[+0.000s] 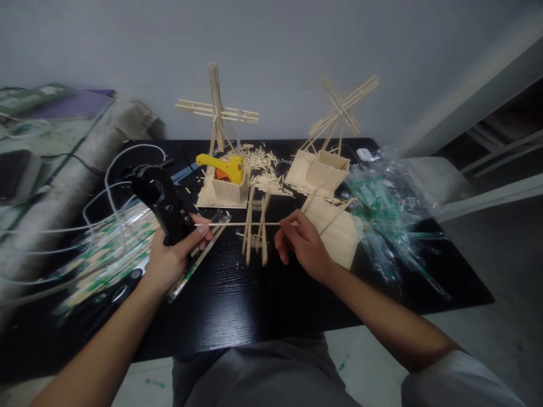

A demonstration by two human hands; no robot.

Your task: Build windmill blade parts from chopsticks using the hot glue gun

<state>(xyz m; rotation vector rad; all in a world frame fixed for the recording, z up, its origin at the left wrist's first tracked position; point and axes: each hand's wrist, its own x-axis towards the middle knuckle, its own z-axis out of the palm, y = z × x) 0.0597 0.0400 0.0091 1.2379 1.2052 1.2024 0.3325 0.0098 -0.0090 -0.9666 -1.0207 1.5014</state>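
Note:
A thin wooden stick (237,224) stretches level between my two hands over the black table. My left hand (180,246) pinches its left end between thumb and finger. The other end is in the closed fingers of my right hand (300,240). Below the stick, a small blurred frame of sticks (255,232) stands on the tabletop. Close by my left hand is a black clamp-like object (159,198); whether the hand touches it I cannot tell. Beside my right hand lies a flat wooden stick panel (335,229) with loose sticks across it.
Two stick-built windmill models (224,195) (318,169) stand at the back. A yellow glue gun (224,168) rests in the left one's box. Cut stick pieces (263,164) lie between them. Packaged sticks (114,249) and white cables are left; crumpled clear wrappers (382,209) are right.

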